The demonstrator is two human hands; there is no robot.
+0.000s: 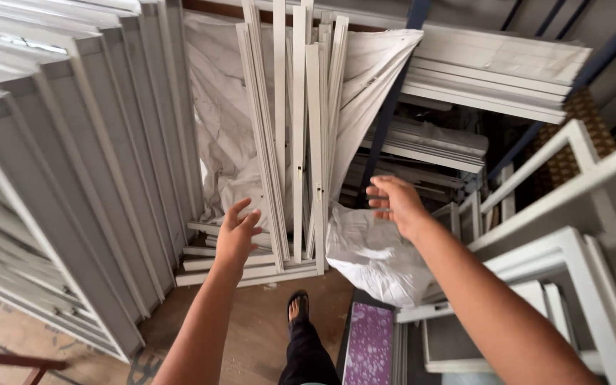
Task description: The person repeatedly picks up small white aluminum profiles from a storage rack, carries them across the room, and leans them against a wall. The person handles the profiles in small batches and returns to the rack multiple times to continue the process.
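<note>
Both hands, left hand (237, 232) and right hand (396, 202), are spread and empty, reaching for the white frame strips (299, 142) leaning upright against the plastic-wrapped stack (219, 121); they look light, stiff but whippy, so grab mid-length.

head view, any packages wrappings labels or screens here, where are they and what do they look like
White plastic wrapping: crumpled sheet behind the upright white frame strips, centre top.
White plastic bundle: bulging, wrinkled, on the floor below the right hand.
Purple speckled panel: flat rectangle, bottom centre.
No labels, signs or screens show. The left hand holds nothing.
</note>
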